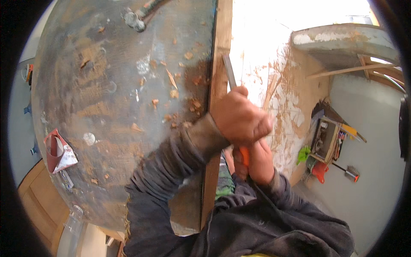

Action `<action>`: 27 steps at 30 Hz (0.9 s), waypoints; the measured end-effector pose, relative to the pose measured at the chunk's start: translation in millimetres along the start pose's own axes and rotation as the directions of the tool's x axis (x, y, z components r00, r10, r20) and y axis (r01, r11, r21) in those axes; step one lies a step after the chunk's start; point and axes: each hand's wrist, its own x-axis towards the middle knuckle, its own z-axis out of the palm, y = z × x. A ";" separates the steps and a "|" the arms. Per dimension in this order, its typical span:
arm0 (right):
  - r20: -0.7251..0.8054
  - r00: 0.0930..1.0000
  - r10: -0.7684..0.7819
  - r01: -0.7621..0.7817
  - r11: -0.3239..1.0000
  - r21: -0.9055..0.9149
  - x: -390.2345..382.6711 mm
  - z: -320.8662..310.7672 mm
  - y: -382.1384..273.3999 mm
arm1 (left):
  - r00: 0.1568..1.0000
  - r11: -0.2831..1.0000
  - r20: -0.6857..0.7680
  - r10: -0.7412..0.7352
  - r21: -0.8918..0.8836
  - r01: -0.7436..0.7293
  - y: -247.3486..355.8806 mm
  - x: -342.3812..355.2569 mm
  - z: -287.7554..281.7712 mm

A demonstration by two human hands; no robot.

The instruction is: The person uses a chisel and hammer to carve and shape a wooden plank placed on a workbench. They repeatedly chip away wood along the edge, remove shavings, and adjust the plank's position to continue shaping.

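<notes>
Both my hands are closed around a long tool that looks like a chisel, with a flat steel blade (230, 72) and an orange handle (244, 156). My left hand (239, 118) is a fist around its middle, hiding where blade and handle join. Lower and nearer to me, my right hand (260, 162) wraps the orange handle. The blade's far end lies against a long wooden strip (222, 36) running along the right edge of the dark worktable (128, 90). My left forearm crosses the table edge.
Wood chips (172, 80) are scattered on the table. A hammer (135, 19) lies at the far left, folded reddish sandpaper (58, 150) at the left edge. To the right stand a wooden tool box (323, 139), a green cloth (303, 154) and a curved panel (346, 39).
</notes>
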 end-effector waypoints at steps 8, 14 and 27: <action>0.020 0.996 0.082 -0.084 0.988 0.131 3.0 10.8 -12.9 | 0.998 0.998 -0.010 -0.063 0.028 0.063 -4.2 1.9 -4.7; 0.108 0.991 0.080 -0.096 0.984 0.149 6.4 2.5 -10.5 | 0.997 0.997 -0.004 -0.081 0.003 0.081 5.2 2.4 -7.3; -0.040 0.995 0.095 -0.083 0.967 0.240 -5.1 20.0 3.5 | 0.996 0.996 0.032 -0.084 -0.011 0.085 12.8 -3.1 -4.5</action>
